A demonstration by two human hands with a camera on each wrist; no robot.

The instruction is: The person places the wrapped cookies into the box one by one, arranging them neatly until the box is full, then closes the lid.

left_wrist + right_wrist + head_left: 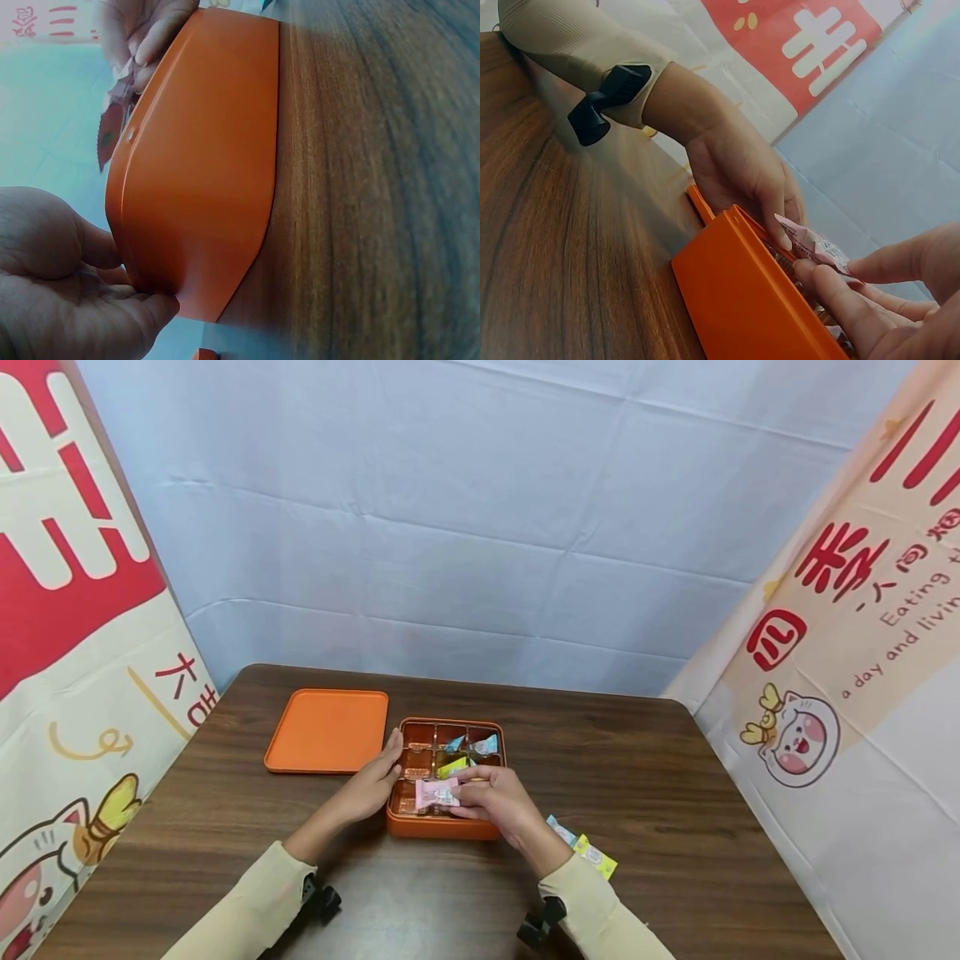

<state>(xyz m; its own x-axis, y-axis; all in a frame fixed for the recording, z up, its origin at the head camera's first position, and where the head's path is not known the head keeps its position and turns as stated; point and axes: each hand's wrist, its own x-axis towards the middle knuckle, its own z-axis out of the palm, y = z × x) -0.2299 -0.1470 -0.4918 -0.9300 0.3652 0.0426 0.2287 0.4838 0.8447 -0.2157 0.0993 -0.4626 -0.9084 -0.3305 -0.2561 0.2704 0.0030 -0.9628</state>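
Observation:
An orange box [442,829] with a divided brown inner tray stands on the table. My left hand [372,783] holds its left side; in the left wrist view the thumb lies at the rim and the fingertips press the outer wall near a corner. My right hand [491,797] pinches a pink wrapped candy [435,793] over the front compartments. Blue wrapped candies, one at the back right [486,744], and a yellow wrapped candy [452,767] lie in the compartments. The right hand hides part of the tray.
An orange lid [330,731] lies flat left of the box. Beside my right forearm, a blue candy [561,830] and a yellow candy [596,857] rest on the brown table [637,760]. Printed cloths hang at both sides.

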